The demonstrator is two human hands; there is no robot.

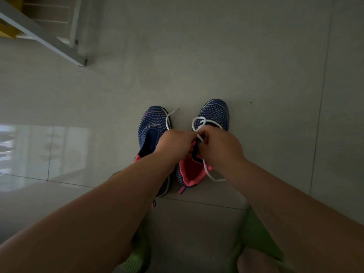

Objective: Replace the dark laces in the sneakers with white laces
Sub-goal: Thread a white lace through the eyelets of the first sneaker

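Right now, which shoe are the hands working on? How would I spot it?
On the grey tiled floor, two blue sneakers stand side by side. It is the right sneaker: both hands meet over it, a white lace loops across it, and its pink inside shows.

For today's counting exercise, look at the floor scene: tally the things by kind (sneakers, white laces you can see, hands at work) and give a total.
Sneakers: 2, the left sneaker and the right sneaker
White laces: 2, one white lace by the left sneaker, another white lace at the right sneaker
Hands: 2, left hand and right hand
Total: 6
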